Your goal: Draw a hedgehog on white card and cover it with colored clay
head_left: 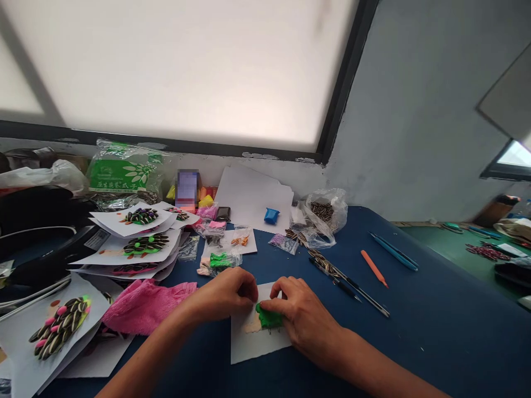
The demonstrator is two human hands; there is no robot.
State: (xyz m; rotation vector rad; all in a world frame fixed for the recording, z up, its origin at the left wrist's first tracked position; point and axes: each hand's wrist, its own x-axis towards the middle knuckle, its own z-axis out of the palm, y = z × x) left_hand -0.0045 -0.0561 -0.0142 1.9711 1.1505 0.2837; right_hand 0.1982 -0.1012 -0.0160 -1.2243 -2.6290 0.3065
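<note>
A white sheet of paper (257, 352) lies in front of me, bearing a flattened patch of bright green modelling clay (269, 318) beside a beige clay patch (253, 325). At the top left of the sheet is my left hand (226, 293), its fingers curled and thumb tip against them; anything between the tips is hidden. From the right, my right hand (301, 318) rests on the sheet with bent fingers, its thumb pressed onto the green clay's upper edge. Thin dark pen lines show below the green clay.
Stacked paper pictures with sunflower seeds (146, 243) and a pink cloth (149, 307) lie left. Bagged clay (219, 260), a blue clay packet (272, 215) and a bag of seeds (326, 213) lie behind. Pens (346, 279) and an orange marker (374, 268) lie right.
</note>
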